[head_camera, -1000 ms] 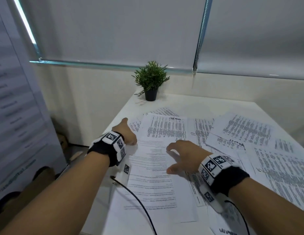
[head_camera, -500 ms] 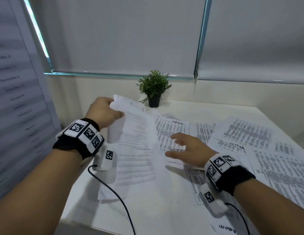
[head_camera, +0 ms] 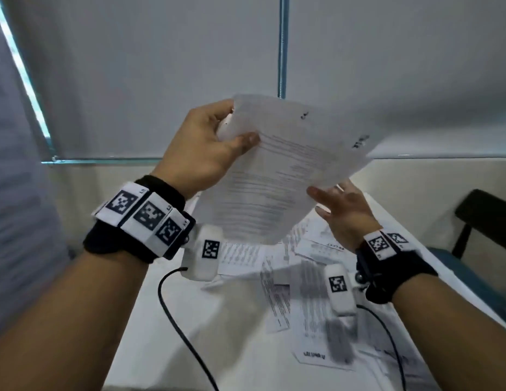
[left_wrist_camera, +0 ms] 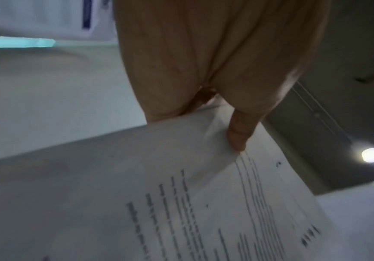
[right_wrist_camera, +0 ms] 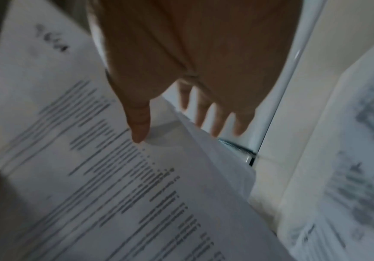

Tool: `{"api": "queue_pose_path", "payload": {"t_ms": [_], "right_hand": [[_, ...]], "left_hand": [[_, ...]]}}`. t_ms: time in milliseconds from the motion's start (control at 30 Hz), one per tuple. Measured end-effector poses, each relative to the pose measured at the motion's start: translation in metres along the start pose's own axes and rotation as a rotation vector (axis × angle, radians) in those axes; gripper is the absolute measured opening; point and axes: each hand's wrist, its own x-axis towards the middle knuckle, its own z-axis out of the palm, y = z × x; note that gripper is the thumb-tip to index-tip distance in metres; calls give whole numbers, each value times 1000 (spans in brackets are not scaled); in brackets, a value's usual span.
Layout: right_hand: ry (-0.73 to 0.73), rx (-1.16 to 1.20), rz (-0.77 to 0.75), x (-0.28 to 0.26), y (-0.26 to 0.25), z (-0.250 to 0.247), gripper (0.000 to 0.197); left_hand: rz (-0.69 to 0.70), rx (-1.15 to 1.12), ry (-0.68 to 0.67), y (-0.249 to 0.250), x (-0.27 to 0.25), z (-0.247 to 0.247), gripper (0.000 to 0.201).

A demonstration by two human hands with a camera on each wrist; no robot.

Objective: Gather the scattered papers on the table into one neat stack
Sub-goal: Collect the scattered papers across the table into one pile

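My left hand [head_camera: 218,142] holds a printed sheet [head_camera: 285,170] up in the air above the table, thumb on its printed face and fingers behind its left edge. The left wrist view shows that thumb [left_wrist_camera: 239,134] pressed on the sheet [left_wrist_camera: 181,203]. My right hand [head_camera: 339,210] is raised at the sheet's lower right edge with straight, spread fingers; in the right wrist view its thumb [right_wrist_camera: 138,127] touches the printed face of the sheet [right_wrist_camera: 92,176] and the other fingers reach past the edge. Several more printed papers [head_camera: 308,292] lie scattered on the white table [head_camera: 189,334].
Window blinds [head_camera: 161,66] fill the wall behind the table. A dark chair [head_camera: 483,218] stands past the table's right edge. Black cables [head_camera: 172,320] hang from both wrist cameras over the table's near part.
My left hand has lifted the sheet from table height to well above it. My right hand has risen off the papers to the sheet's lower right edge. The head view has tilted up.
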Motion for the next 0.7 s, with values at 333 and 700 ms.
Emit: {"api": "queue_pose_path", "payload": {"t_ms": [333,700], "right_hand": [[421,-249,144,-51,-10,-199,26],[275,-1230,567,-66,38,-275,20]], "left_hand": [[-715,-324,-310,-53,-10,193,73],[-541,557,-737,-90,-43,325,34]]}}
